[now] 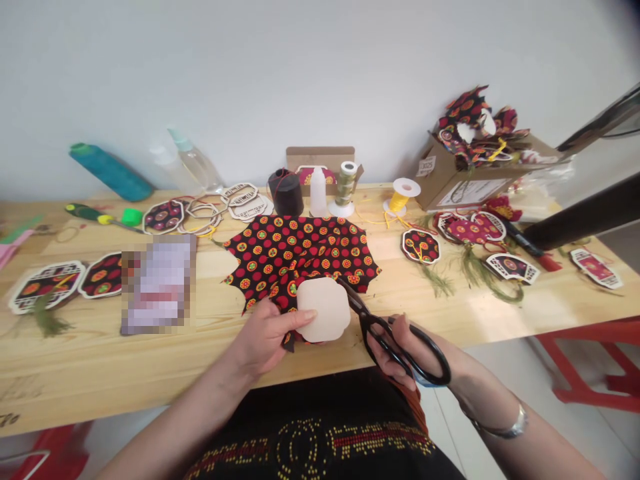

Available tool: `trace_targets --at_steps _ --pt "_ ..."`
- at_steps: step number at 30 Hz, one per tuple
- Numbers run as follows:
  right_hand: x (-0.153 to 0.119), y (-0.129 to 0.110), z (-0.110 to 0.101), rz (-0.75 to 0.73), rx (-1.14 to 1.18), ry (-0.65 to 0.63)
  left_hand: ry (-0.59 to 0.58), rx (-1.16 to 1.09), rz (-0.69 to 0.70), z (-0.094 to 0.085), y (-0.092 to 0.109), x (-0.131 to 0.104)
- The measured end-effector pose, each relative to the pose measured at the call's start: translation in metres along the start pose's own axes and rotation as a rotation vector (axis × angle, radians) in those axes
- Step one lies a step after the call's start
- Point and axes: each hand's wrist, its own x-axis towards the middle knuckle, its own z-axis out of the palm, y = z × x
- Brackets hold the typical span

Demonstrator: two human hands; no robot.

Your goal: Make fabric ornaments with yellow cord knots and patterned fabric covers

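Observation:
My left hand (267, 337) pinches a white scallop-edged card (325, 310) together with black cloth beneath it, thumb flat on the card's face. My right hand (397, 353) is closed around the handles of black scissors (367, 317). Their blades reach up to the card's upper right edge, over the cloth; whether they are cutting into it I cannot tell. Behind the card, the patterned cloth (295, 247), black with red dots and orange flowers, lies spread on the table with a jagged, pointed outline.
Thread spools stand along the wall: black (286, 190), yellow (400, 197) and green-gold (346, 183), beside a white bottle (318, 192). A cardboard box (465, 187) holds cloth pieces. Framed cloth ornaments (421, 247) lie right; a blurred-out flat item (160, 287) lies left. A black post (585, 210) crosses at right.

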Motion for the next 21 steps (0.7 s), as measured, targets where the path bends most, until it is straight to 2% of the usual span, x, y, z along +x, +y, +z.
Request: trace_targets --at_steps 7,21 --pt "-0.001 -0.007 -0.013 0.002 -0.055 -0.079 -0.045 0.014 -0.034 -0.003 0.005 -0.001" --pt "-0.002 -0.009 -0.014 -0.006 0.008 -0.06 -0.002 0.091 -0.005 -0.008 0.004 0.0"
